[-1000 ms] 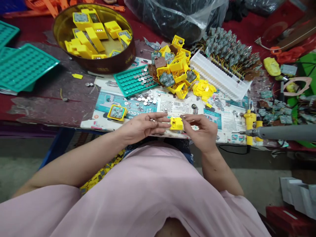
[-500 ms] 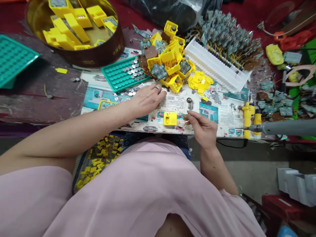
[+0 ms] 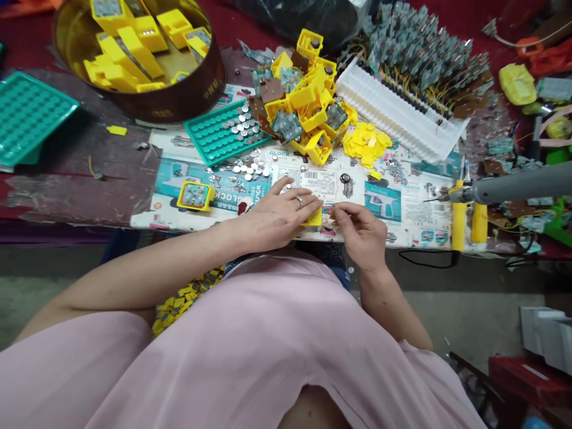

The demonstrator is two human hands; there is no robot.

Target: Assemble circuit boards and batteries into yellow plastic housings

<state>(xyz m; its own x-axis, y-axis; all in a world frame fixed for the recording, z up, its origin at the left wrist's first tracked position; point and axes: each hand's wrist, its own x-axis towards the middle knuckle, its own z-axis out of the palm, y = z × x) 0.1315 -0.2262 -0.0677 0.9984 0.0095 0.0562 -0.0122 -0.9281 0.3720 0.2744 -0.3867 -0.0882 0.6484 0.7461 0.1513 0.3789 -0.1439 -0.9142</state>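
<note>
My left hand [image 3: 282, 215] lies over a small yellow plastic case [image 3: 314, 218] near the table's front edge. Its fingers reach across the case and hide most of it; only the right end with small holes shows. Just right of the case, my right hand [image 3: 363, 231] is closed in a pinch, thumb against forefinger; what sits between the tips is too small to make out. Behind the hands, a round dark metal part [image 3: 345, 178] rests on the printed board [image 3: 402, 229]. Another yellow case with a circuit board [image 3: 195, 195] is left of my left hand.
Loose button cells [image 3: 250, 170] lie before a green tray [image 3: 214, 134]. Farther back are a round tin [image 3: 152, 104], piled yellow cases [image 3: 313, 98], flat yellow pieces [image 3: 366, 145] and a white rack [image 3: 402, 119] of wired boards. A grey rod [image 3: 522, 182] juts in from the right.
My left hand has come from beside the button cells toward me and right, onto the yellow case. My right hand stays pinched, slightly closer to the case. The view has shifted a little.
</note>
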